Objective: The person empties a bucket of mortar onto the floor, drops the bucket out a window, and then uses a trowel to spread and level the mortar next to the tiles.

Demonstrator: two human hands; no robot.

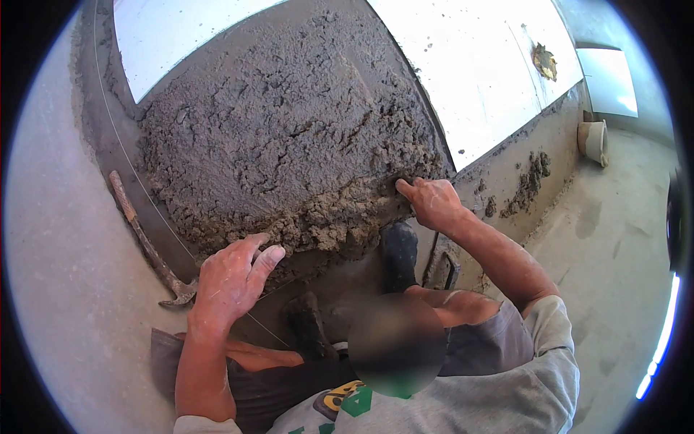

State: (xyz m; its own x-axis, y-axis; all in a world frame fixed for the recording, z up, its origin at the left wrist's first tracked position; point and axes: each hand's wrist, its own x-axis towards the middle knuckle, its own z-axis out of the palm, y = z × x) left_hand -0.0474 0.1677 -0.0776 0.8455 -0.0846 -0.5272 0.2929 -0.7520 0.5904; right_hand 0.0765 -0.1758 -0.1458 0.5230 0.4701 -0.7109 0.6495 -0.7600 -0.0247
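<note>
A thick bed of wet grey-brown mortar (pixel 267 123) spreads in front of me, rough and crumbly along its near edge. My left hand (pixel 233 278) is at the near left corner of the mortar, thumb apart from the bent fingers, nothing visible in it. At the near right edge, my right hand (pixel 434 204) touches the mortar with its fingers stretched forward; their undersides are hidden. Both hands carry pale dust. A thin white string (pixel 134 153) runs along the left side of the bed and passes near my left hand.
Large white tiles (pixel 484 65) border the mortar at right, and another white tile (pixel 170 40) lies at upper left. A hammer (pixel 148 246) rests on the left. A bucket (pixel 594 142) stands far right. My dark boots (pixel 400 253) are close to the bed's near edge.
</note>
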